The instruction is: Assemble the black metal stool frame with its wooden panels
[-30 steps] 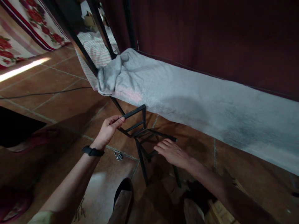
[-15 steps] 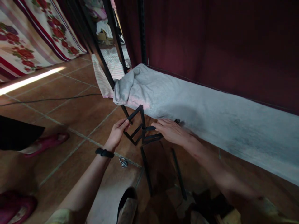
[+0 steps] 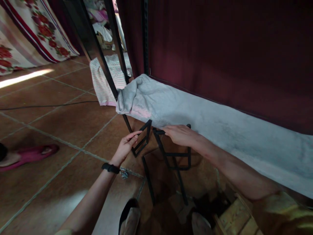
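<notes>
Two black metal frames stand on the tiled floor in front of me. My left hand (image 3: 127,146) pinches the top bar of the left frame (image 3: 143,140), a small tilted rectangle. My right hand (image 3: 179,134) lies over the top bar of the right frame (image 3: 178,160), which stands upright on thin legs. The two frames nearly meet at their upper corners, between my hands. A black band sits on my left wrist. A small heap of screws (image 3: 124,173) lies on the floor just under my left wrist.
A grey cloth (image 3: 220,130) runs along the foot of a dark red curtain (image 3: 220,49). Black shelf posts (image 3: 114,36) rise at the back left above a striped cloth (image 3: 105,78). A black cable (image 3: 49,105) crosses the tiles. A red slipper (image 3: 31,153) lies left. My shoes (image 3: 129,217) and wooden pieces (image 3: 232,218) are below.
My right hand has stood the right frame up from lying flat to upright on its legs. My left hand has kept hold of the small frame, tilting it closer.
</notes>
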A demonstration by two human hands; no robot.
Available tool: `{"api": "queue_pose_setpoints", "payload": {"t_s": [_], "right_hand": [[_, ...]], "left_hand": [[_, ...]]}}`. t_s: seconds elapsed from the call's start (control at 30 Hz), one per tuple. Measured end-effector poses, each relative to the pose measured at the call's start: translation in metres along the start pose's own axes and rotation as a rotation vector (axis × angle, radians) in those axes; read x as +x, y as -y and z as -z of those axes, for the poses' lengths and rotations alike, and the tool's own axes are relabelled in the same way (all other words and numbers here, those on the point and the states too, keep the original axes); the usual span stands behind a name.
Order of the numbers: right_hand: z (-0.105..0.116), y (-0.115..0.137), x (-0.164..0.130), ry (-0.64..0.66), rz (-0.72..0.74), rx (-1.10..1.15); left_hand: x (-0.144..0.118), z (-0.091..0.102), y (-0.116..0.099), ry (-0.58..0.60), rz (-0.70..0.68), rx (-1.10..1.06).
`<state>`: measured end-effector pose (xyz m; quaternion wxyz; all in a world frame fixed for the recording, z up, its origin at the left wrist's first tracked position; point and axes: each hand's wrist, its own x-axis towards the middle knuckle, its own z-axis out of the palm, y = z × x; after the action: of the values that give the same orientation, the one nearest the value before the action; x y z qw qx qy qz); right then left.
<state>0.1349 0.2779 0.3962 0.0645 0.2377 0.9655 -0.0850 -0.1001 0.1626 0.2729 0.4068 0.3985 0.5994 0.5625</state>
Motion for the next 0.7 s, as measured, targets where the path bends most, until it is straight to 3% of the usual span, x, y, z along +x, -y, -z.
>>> {"api": "queue_pose_setpoints", "payload": {"t_s": [0.2,0.33,0.5,0.63,0.7], "right_hand": [[0.005,-0.032,-0.048,-0.075,-0.15,0.114],[-0.008,-0.044,-0.099,-0.181,-0.319,0.276],[-0.059,-0.05,-0.176,-0.416,-0.588,0.539],[-0.119,-0.058,-0.239,-0.645,-0.973,0.901],[-0.151,-0.061,-0.262,-0.721,-1.075,1.152]], "left_hand": [[-0.001,-0.001,-0.003,0.006,0.012,-0.029],[0.001,0.004,0.002,0.039,-0.017,-0.025],[0.003,0.001,0.008,0.073,-0.021,-0.084],[0.003,0.002,0.011,0.11,-0.03,-0.056],[0.003,0.003,0.011,0.131,-0.038,-0.045]]}}
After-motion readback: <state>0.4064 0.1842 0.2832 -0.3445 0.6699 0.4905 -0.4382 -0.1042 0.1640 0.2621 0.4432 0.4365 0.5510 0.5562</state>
